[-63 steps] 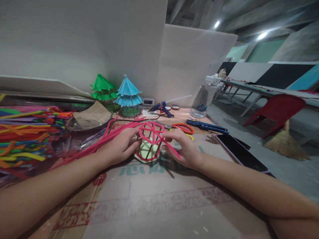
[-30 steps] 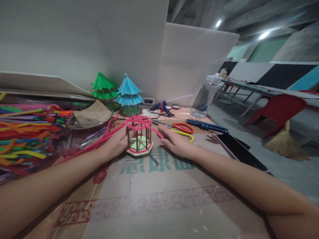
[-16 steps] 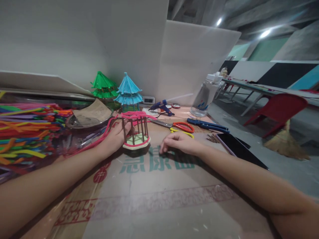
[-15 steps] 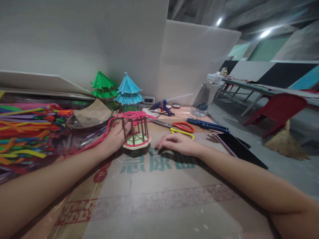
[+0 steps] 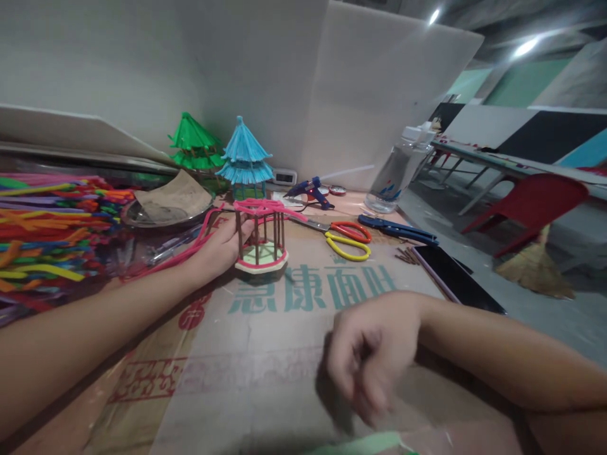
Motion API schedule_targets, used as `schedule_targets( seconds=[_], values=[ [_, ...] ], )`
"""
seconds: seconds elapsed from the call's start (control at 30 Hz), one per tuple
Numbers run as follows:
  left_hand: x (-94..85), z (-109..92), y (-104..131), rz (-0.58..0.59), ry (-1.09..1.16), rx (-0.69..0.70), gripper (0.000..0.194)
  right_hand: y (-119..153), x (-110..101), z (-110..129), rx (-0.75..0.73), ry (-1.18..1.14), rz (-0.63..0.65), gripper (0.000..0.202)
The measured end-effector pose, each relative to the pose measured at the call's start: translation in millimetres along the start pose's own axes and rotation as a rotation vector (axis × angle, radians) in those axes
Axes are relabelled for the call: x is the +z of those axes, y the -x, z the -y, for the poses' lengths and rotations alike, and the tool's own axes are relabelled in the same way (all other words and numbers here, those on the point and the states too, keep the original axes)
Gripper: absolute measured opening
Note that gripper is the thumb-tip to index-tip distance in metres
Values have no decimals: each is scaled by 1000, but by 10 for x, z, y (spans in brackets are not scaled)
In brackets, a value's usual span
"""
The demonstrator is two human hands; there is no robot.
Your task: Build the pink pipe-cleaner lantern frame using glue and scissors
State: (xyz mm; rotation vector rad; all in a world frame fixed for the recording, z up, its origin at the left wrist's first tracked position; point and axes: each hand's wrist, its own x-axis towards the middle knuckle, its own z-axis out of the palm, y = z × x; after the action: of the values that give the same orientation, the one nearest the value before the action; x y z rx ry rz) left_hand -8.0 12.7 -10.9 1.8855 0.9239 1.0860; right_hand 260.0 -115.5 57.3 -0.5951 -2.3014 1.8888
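Looking from the left side, we see a big pile of fuzzy sticks [image 5: 47, 221] in many colors, lying flat on the table. Just beside them is a round tray [image 5: 142, 218] with a piece of brown card [image 5: 175, 199] on top of it. Behind the tray stand two little paper towers near the white wall, a green tower [image 5: 192, 142] and a blue tower [image 5: 245, 158], close together. Our left hand [image 5: 220, 243] reaches out flat over the cardboard sheet [image 5: 265, 354], and its fingers rest against the left side of a small pink cage [image 5: 260, 237]. The hand is not closed around the cage; it only touches its side. The cage stands upright on the cardboard, with brown posts, a pale floor and a pink fuzzy top. Long pink fuzzy sticks [image 5: 190, 243] run from its top back over our left hand. Behind the cage lies a blue glue gun [image 5: 308, 189]. To the right of the cage lie scissors [image 5: 346, 240] with orange and yellow handles, and next to them a blue cutter [image 5: 396, 230]. A clear water bottle [image 5: 396, 170] stands farther back. A dark tablet [image 5: 453, 278] lies flat near the table edge, with a few small brown sticks [image 5: 408, 254] just beside it. Our right hand [image 5: 367, 354] hangs low and close to us, well apart from the cage. It is blurry, its fingers curl down loosely, and it holds nothing that we can see. Far to the right, off the table, are a red chair [image 5: 535, 202] and a straw broom [image 5: 533, 268].
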Motion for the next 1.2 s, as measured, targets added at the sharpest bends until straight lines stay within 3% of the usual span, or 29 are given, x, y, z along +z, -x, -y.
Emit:
schedule_targets(
  seconds=[0.07,0.13,0.2,0.3,0.37,0.43,0.47,0.53,0.57,0.63,0.7,0.73,0.8,0.9,1.07,1.2],
  values=[
    [8,-10,-6,-1,-3,-1,54,185,-71,6,6,57,-191,60],
    [16,-19,-22,-7,-5,2,55,466,-138,-47,7,319,-436,50],
    [18,-27,-42,-10,-12,7,58,794,-103,-167,147,596,-576,48],
    [16,-35,-60,-17,-40,21,57,1178,209,-370,428,823,-694,68],
    [15,-39,-63,-24,-58,27,56,1268,514,-409,564,855,-750,71],
    [17,-45,-63,-21,-69,26,58,1235,799,-311,543,801,-704,74],
    [19,-47,-63,-18,-73,25,58,1192,913,-217,449,736,-641,74],
    [22,-51,-62,-14,-82,22,58,1096,1053,-2,172,491,-347,63],
    [23,-51,-61,-10,-86,18,59,1055,1076,89,86,348,-261,58],
    [25,-50,-58,-7,-89,11,62,994,1031,172,58,239,-362,60],
    [27,-47,-51,-3,-87,6,63,951,893,96,160,459,-543,61],
    [29,-46,-48,-5,-84,5,62,928,803,12,225,594,-571,68],
    [31,-46,-43,-12,-77,3,60,871,605,-187,315,765,-545,76],
    [34,-56,-40,-25,-62,5,59,758,311,-409,296,916,-475,75],
    [23,-91,-37,-40,-49,9,61,575,-79,-489,225,992,-470,72],
    [10,-70,-53,-35,-46,13,59,516,-233,-515,197,997,-472,70]
  ],
)
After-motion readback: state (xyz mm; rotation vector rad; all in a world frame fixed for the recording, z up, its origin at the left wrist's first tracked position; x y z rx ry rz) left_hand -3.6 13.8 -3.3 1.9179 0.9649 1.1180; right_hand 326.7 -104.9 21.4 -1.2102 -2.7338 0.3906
